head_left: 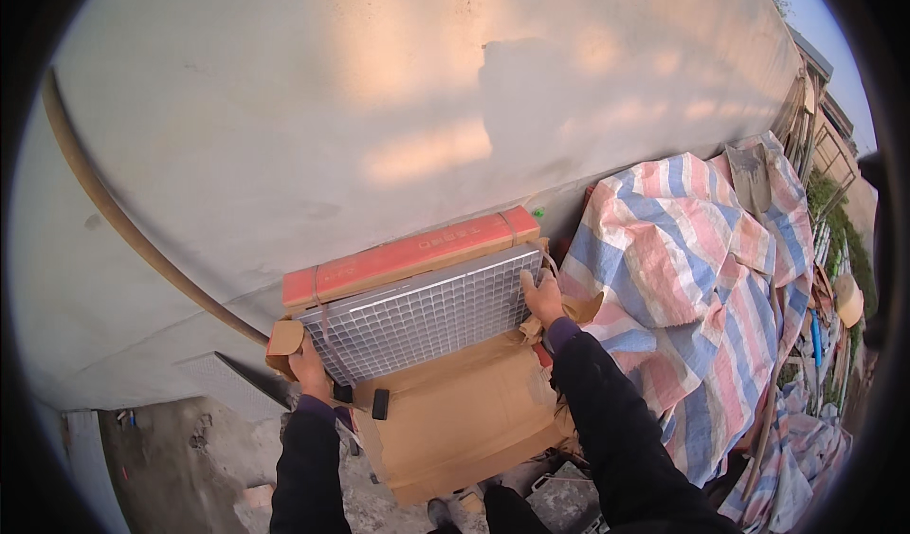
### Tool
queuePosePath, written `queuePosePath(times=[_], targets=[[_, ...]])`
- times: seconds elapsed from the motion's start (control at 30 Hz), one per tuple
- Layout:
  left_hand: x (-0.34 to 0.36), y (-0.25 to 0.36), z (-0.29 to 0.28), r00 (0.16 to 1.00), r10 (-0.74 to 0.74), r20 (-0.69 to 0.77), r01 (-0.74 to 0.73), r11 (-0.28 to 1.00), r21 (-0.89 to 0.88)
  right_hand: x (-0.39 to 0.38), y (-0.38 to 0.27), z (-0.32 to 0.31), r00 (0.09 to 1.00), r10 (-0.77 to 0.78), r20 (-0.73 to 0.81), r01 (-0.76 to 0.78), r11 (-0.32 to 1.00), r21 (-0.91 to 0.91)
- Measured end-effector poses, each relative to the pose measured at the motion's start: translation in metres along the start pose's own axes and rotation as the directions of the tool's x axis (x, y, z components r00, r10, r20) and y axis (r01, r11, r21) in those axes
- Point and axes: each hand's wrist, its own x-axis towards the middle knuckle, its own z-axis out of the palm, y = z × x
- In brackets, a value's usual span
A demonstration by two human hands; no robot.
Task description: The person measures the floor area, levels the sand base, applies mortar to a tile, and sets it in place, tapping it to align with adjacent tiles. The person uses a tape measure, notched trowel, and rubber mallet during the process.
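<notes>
A grey tile with a raised grid on its face stands on its long edge in a torn-open cardboard box, leaning back toward the wall. Behind it rises the red side of the box, with a thin strap around it. My left hand is closed around the tile's left end, beside a folded cardboard corner. At the upper right end, my right hand grips the tile's edge with the thumb on the grid face. The brown box flap hangs open toward me, and a small black block lies on it.
A plastered wall runs behind the box, with a bent brown pole against it. At right, a striped tarp covers a heap. Another grey tile leans at left, and a brick piece lies on rough ground.
</notes>
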Motion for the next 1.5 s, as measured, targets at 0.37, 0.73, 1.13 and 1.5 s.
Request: queuePosePath(times=[0.37,0.73,1.13,1.5], targets=[[0.047,-0.022,0.013,0.97,0.116,-0.215,0.024,0.829,0.558,0.056,0.003,0.025,0.942,-0.278,-0.185,0.273,0.96,-0.054],[0.012,-0.004,-0.004,0.981,0.167,-0.095,-0.12,0.917,0.38,0.031,0.002,-0.01,0.965,-0.247,-0.086,0.258,0.953,0.16],[-0.044,-0.008,-0.05,0.992,-0.008,0.129,0.051,0.943,-0.328,0.03,0.073,-0.042,0.962,-0.001,0.271,-0.218,0.593,0.775],[-0.028,-0.059,-0.052,0.998,-0.062,0.014,0.062,0.911,-0.408,0.008,0.044,-0.025,0.988,0.105,-0.109,0.057,0.411,0.91]])
